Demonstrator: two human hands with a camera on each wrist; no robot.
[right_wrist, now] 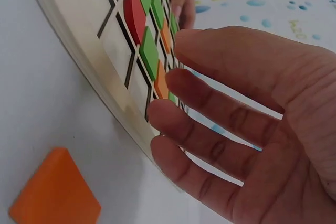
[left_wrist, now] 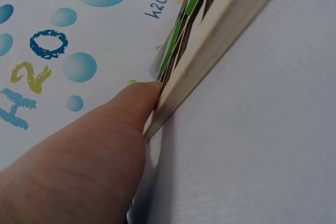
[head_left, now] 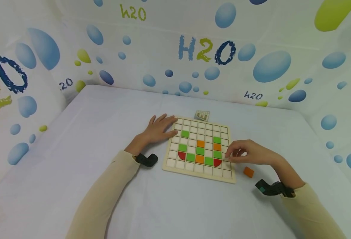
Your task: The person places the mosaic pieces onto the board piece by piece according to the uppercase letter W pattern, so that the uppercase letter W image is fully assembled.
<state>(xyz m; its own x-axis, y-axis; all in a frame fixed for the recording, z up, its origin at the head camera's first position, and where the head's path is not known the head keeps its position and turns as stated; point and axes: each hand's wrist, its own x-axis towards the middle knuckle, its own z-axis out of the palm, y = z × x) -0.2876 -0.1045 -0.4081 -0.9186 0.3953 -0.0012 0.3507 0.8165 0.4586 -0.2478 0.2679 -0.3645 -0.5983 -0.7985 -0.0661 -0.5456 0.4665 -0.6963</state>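
A square wooden grid board (head_left: pixel 199 176) lies on the table with green, orange and red tiles in some of its cells. My left hand (head_left: pixel 155 130) rests on the board's left edge, thumb and fingers extended. In the left wrist view the thumb (left_wrist: pixel 121 114) touches the wooden side. Over the right edge hovers my right hand (head_left: pixel 253 152), its fingers loosely bent and nothing between them, as the right wrist view shows. Near that hand a loose orange square tile (head_left: pixel 248 172) lies on the table. Two rounded red tiles (head_left: pixel 181 155) sit in a lower row.
A small card (head_left: pixel 202 115) printed with a grid pattern touches or nearly touches the board's far edge. White cloth (head_left: pixel 127 109) covers the table. Behind it hangs a white backdrop (head_left: pixel 163 53) with blue and green drops.
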